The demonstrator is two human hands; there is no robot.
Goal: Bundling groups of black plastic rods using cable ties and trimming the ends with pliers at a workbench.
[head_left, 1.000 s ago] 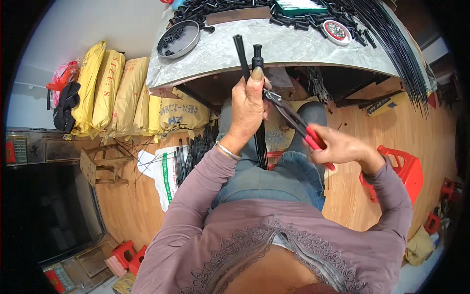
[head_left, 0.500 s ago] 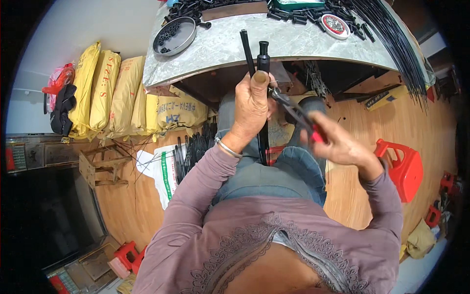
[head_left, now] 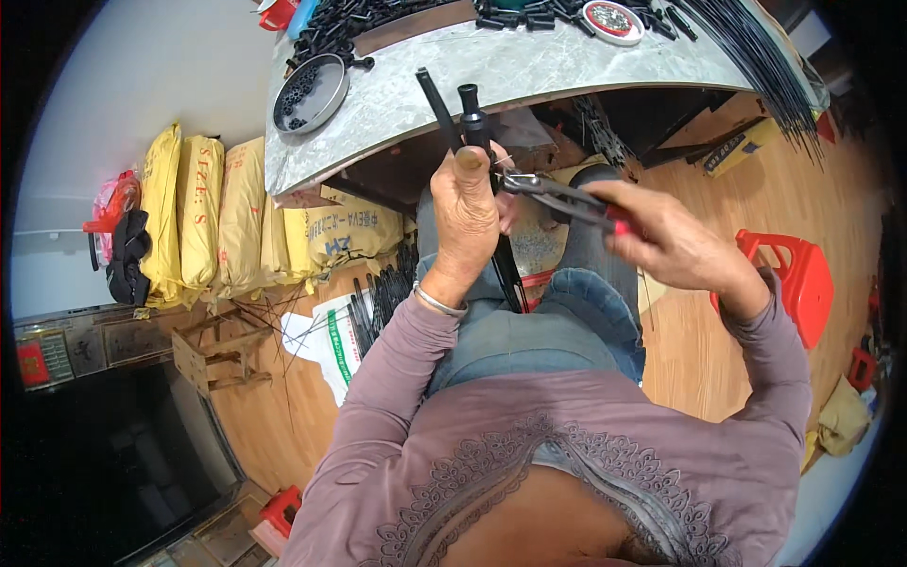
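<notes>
Upright in front of my lap, my left hand [head_left: 465, 213] is closed around a slim black rod [head_left: 436, 102] and a black tube with a flared tip [head_left: 473, 121], which stand side by side. Its thumb points up along them. The lower ends of the black pieces [head_left: 511, 283] run down between my legs. My right hand [head_left: 666, 241] grips a pair of pliers [head_left: 567, 198] with dark handles and some red. The pliers' jaws reach the left fingertips beside the tube. A thin wire end shows there, but whether the jaws pinch it I cannot make out.
A marble-patterned table [head_left: 397, 104] ahead bears a round tray [head_left: 312, 92] of black rings, a small dish [head_left: 614, 21] of metal bits and a bundle of long black rods [head_left: 756, 66]. Yellow sacks [head_left: 196, 213] stand left, a red stool [head_left: 786, 283] right.
The pliers have swung to a flatter angle, their jaws still by my left fingers. My left hand keeps its hold on the black pieces. The whole view has shifted slightly.
</notes>
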